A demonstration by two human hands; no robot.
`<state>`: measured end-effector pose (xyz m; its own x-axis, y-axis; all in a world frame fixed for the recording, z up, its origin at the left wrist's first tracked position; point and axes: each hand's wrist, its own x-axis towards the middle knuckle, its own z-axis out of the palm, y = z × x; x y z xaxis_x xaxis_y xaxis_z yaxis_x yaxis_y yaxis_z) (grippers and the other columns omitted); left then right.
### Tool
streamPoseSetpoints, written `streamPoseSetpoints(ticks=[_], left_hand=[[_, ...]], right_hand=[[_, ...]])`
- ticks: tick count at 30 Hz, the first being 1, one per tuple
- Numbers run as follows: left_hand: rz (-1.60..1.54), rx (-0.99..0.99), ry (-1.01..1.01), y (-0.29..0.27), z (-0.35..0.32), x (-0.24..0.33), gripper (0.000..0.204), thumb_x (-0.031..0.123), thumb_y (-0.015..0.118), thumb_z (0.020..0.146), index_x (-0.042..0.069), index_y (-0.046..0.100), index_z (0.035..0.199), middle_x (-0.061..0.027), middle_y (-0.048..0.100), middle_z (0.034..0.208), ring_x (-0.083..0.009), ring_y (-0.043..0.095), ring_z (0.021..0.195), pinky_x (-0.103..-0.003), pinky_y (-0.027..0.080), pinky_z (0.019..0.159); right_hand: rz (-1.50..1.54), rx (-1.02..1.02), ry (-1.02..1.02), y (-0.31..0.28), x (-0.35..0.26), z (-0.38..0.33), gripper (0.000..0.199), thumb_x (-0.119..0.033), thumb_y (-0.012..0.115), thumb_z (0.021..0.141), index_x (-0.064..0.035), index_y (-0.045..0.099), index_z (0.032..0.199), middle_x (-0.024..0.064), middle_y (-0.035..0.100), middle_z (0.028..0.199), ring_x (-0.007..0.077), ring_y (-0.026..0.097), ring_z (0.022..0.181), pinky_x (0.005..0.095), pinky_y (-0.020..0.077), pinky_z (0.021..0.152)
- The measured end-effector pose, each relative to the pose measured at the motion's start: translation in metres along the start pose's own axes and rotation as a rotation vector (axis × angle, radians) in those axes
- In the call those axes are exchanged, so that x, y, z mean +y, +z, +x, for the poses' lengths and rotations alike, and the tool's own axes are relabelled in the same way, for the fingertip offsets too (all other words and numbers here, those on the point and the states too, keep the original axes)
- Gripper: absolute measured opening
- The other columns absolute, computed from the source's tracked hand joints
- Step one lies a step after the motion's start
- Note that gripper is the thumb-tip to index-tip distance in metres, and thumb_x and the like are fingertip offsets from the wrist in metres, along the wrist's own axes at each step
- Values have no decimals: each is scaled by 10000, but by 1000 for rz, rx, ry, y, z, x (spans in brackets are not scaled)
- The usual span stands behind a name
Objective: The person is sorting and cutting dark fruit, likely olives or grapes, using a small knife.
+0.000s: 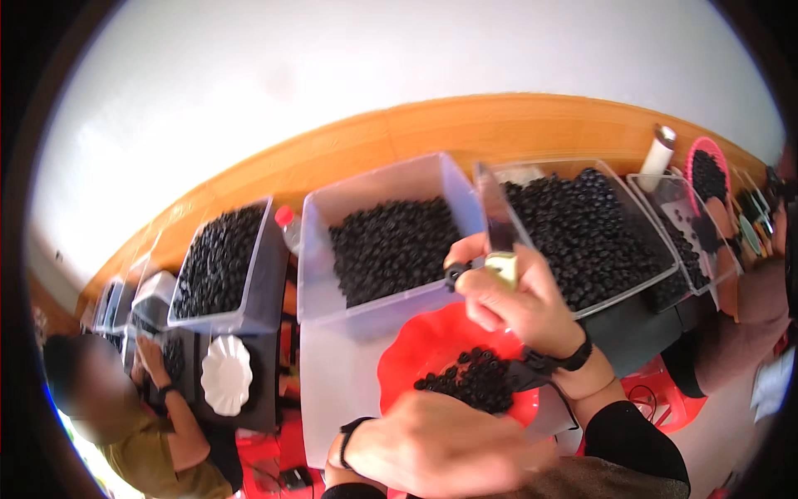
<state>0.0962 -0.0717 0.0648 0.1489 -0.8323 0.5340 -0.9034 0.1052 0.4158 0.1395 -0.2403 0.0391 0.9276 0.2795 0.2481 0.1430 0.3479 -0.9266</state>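
1. Right hand (515, 303) is raised over the red bowl (416, 353), fingers clamped on a knife (497, 237): yellowish handle in the fist, blade pointing up and away, in front of the wall between two clear bins.
2. A small dark round piece (453, 273) sits pinched at the thumb tip of the same hand, just beside the knife handle.
3. Left hand (440, 445) is low in the frame at the bowl's near rim, back of the hand toward the camera. Fingers curl under; can't tell whether they grip anything.
4. Black bands on both wrists.
5. Red bowl has a scalloped rim and holds a small heap of dark round fruits (470, 378), lying between the two hands.
6. Behind the bowl: middle clear bin (382, 303), filled with the same dark fruits. Right of it, a second clear bin (582, 233), heaped fuller. Further right, a third, smaller clear bin (686, 224), partly filled.
7. Left: another clear bin (220, 262) of dark fruits, with a white scalloped dish (226, 374) in front of it.
8. Bins stand in a row on the tabletop along an orange-brown wall band (465, 129).
9. Far right: white bottle (659, 154) upright, pink basket (706, 170) with dark fruits beside it.
10. Lower left: another person (141, 416) seated, their hands at a dark tray near the white dish.
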Motion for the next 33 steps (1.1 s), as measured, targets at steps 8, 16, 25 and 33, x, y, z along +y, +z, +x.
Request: streamPoseSetpoints(ticks=[8, 16, 25, 33], left_hand=[[-548, 820, -668, -3, 7, -48, 280, 156, 613, 899, 21, 518, 1125, -6, 562, 856, 7, 441, 569, -144, 311, 473], [-1053, 664, -606, 1, -9, -82, 182, 158, 588, 914, 37, 600, 1049, 49, 549, 728, 10, 264, 463, -172, 176, 411], [-1228, 656, -524, 6, -7, -92, 179, 208, 508, 961, 49, 579, 1000, 33, 547, 742, -3, 287, 437, -165, 196, 409], [-1112, 804, -543, 5, -6, -95, 186, 230, 476, 975, 56, 542, 990, -9, 538, 845, -5, 287, 432, -154, 217, 405]], right_hand=[[-435, 134, -310, -6, 10, -5, 211, -92, 663, 865, -31, 540, 1025, -27, 523, 686, 20, 417, 581, 189, 372, 526], [-519, 159, -611, -4, 19, 3, 221, -101, 691, 841, -31, 555, 1000, 3, 561, 711, 39, 467, 591, 192, 412, 532], [-522, 129, -705, -11, 24, 9, 273, 58, 656, 798, -22, 599, 1053, 112, 684, 981, 157, 679, 788, 233, 536, 679], [-706, 19, -614, -10, 19, 1, 254, 2, 672, 807, -18, 605, 1052, 101, 689, 891, 178, 668, 691, 263, 516, 611]])
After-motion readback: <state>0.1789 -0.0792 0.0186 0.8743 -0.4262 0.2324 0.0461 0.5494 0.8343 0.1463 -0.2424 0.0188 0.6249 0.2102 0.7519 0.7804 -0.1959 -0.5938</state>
